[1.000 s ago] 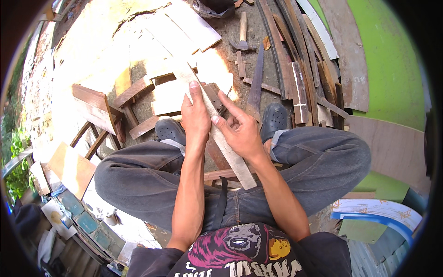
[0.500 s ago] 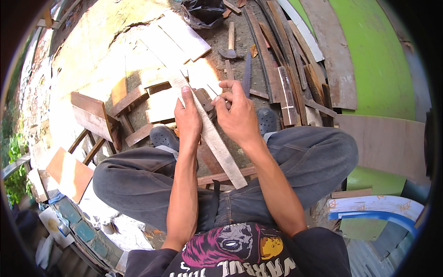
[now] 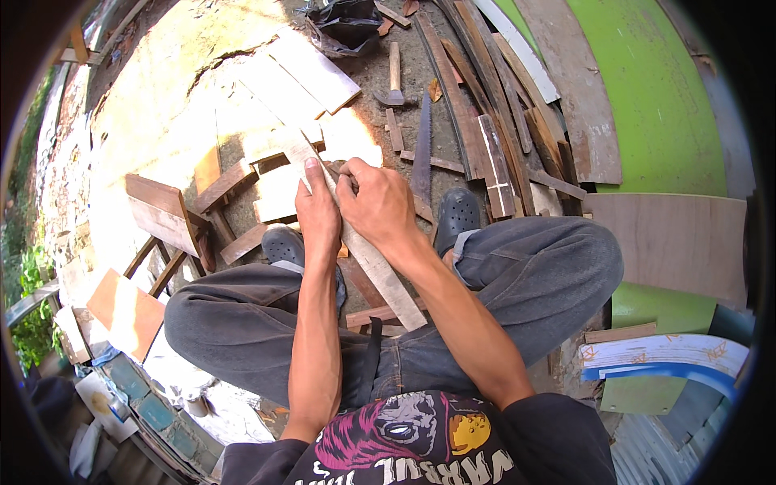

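Observation:
My left hand (image 3: 320, 214) is closed around a long pale wooden strip (image 3: 378, 279), its thumb lying along the upper face. The strip slants from the bright ground beyond my hands down to my lap. Against the strip's right edge, my right hand (image 3: 376, 200) is curled up close beside the left one. Its fingers are bent tight, and whatever they pinch is hidden from this view. Below the hands, between my legs, a reddish-brown wooden piece (image 3: 365, 279) lies partly covered by the strip.
A claw hammer (image 3: 394, 77) and a handsaw blade (image 3: 422, 153) lie on the ground ahead. Long planks (image 3: 473, 97) are stacked at the right, next to a green panel (image 3: 663, 97). A small wooden frame (image 3: 166, 214) stands left. A black plastic bag (image 3: 347, 28) sits at the far side.
My right hand has moved left and closed in against the strip; the thin nail-like piece seen in its fingers before is out of sight. My left hand still grips the strip.

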Demonstrator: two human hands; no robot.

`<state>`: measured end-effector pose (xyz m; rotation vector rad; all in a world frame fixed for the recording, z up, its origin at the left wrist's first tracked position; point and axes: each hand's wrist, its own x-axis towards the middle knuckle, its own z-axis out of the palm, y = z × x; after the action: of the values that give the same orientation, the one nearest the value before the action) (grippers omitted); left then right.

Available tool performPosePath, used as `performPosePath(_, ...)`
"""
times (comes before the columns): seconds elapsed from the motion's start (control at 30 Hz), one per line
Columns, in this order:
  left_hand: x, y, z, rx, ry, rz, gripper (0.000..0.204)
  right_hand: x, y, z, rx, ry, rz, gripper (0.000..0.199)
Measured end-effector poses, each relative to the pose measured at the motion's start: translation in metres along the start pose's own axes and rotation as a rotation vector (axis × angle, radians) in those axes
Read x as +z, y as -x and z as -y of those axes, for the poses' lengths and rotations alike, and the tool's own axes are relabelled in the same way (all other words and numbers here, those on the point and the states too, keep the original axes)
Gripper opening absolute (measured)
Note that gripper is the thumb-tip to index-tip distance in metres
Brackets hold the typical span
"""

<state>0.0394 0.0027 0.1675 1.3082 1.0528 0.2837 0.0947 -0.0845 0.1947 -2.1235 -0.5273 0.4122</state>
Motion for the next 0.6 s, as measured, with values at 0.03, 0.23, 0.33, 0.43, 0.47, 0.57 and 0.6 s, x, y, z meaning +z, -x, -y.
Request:
performPosePath(0.03, 0.0, 0.001, -0.002, 0.002, 0.013, 0.003, 0.056, 0.001, 0.0, 0.0, -0.025, -0.01, -0.014, 0.019)
performPosePath(0.23, -0.008, -0.008, 0.01, 0.036, -0.07, 0.013, 0.058, 0.005, -0.002, 0.001, -0.1, -0.036, -0.032, 0.017)
performPosePath(0.33, -0.006, -0.007, 0.008, 0.036, -0.037, 0.032, 0.059, 0.006, -0.004, -0.001, -0.157, -0.038, -0.043, 0.016)
performPosePath(0.43, -0.002, -0.004, 0.004, 0.007, -0.014, -0.022, 0.057, 0.003, -0.007, -0.003, -0.226, -0.021, -0.035, 0.015)
performPosePath(0.47, -0.002, -0.004, 0.005, 0.012, -0.014, -0.019, 0.057, 0.001, -0.008, -0.002, -0.244, -0.008, -0.023, 0.015)
performPosePath(0.57, -0.001, -0.006, 0.01, 0.033, -0.011, -0.011, 0.058, 0.0, -0.009, -0.003, -0.255, 0.03, 0.013, 0.014)
performPosePath(0.6, 0.0, -0.005, 0.011, 0.044, -0.009, -0.013, 0.058, -0.001, -0.009, -0.003, -0.253, 0.043, 0.025, 0.013)
